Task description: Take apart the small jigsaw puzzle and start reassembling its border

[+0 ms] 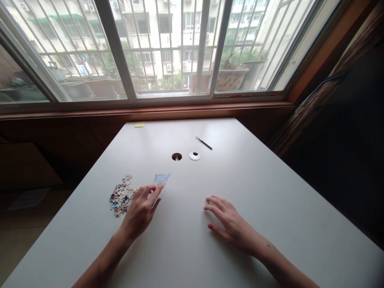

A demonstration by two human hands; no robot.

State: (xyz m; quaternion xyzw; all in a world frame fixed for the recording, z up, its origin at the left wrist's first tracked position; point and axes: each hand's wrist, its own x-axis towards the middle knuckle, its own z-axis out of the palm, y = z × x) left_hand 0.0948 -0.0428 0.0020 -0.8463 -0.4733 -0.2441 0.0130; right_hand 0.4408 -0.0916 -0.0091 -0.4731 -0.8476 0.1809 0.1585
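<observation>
My left hand (142,208) pinches a small bluish picture card (162,178) between thumb and fingers, just above or on the white table. Part of the card is hidden behind the fingers, and its print is too small to read. Beside that hand, on its left, lies a loose heap of jigsaw puzzle pieces (121,196), mostly beige with some dark blue and light blue ones. Over to the right, my right hand (223,218) rests at the tabletop with its fingers apart and nothing in them.
A pen (204,143) lies on the far half of the white table (240,176). Near it are a round cable hole (177,157) and a silvery ring-shaped cover (194,156). A yellow slip (139,125) sits at the far left edge, below a barred window (168,48).
</observation>
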